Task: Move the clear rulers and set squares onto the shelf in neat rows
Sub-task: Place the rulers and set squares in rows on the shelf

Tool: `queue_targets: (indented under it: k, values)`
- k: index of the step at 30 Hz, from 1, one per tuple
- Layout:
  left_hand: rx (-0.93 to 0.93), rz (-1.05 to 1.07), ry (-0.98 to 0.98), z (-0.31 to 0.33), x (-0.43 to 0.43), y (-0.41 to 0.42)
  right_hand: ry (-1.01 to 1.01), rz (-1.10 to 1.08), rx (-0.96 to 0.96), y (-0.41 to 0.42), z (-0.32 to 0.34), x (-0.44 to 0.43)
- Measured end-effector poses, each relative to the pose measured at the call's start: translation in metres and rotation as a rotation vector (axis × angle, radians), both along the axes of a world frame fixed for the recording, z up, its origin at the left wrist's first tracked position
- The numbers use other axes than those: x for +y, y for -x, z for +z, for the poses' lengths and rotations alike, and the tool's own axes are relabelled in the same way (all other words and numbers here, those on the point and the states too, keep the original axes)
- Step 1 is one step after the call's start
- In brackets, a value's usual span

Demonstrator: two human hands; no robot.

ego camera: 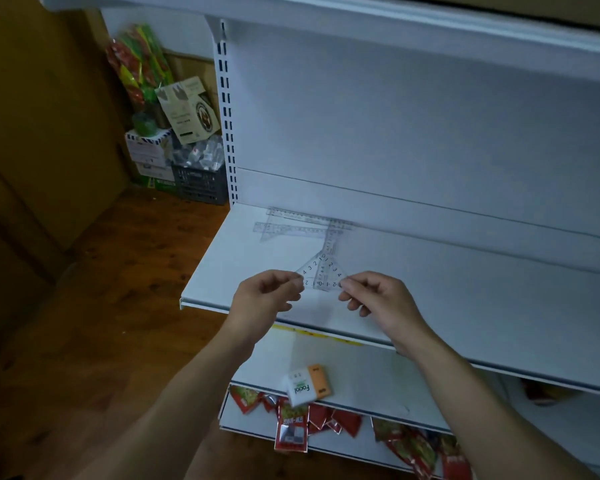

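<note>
Both hands hold a small clear set square (321, 273) by its lower corners, just above the front part of the white shelf (447, 289). My left hand (265, 297) pinches its left corner and my right hand (378, 296) pinches its right corner. A second clear piece seems to overlap it, reaching up behind. Further back on the shelf, near the rear wall, lie clear rulers (305, 216) and another set square (291, 232), laid roughly side by side.
A lower shelf (378, 379) carries a white and orange box (309, 386). Red snack packets (291, 420) fill the shelf beneath it. On the wooden floor at the left stand a dark crate (200, 183), cartons and colourful bags (139, 64).
</note>
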State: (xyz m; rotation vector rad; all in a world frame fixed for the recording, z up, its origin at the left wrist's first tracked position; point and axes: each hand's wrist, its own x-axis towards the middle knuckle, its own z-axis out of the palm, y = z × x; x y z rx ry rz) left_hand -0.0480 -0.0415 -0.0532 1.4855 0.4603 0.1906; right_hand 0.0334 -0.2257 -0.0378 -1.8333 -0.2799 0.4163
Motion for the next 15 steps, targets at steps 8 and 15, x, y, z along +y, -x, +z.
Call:
queue_targets:
  k: [8, 15]
  values:
    - [-0.039, -0.028, -0.094, 0.006, -0.101, -0.024, 0.041, -0.191, -0.123, 0.001, 0.004, -0.093]
    - [-0.126, -0.236, -0.053, 0.018, -0.264, -0.054, -0.012, -0.362, -0.137, 0.006, 0.009, -0.264]
